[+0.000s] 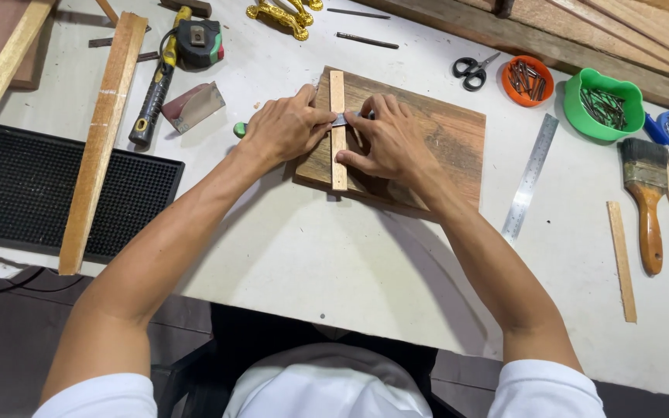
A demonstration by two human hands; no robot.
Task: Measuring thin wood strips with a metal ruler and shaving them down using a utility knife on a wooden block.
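A white-shirted torso and two bare forearms fill the bottom of the view, reaching up to the hands. The left hand [286,128] is curled shut around a green-handled blade tool [240,129], its metal tip crossing a narrow light wood strip [338,130]. The right hand [385,143] lies half-open, fingers pressing the strip and the tool's tip down. The strip lies upright across the left part of a dark wooden board [443,147] on the white table [334,255].

Most of the tool is hidden under both hands, so its kind is unclear. Out to the right lie a steel ruler [530,176] and a paintbrush [646,197]; to the left, a hammer [156,85] and a tape measure [199,42].
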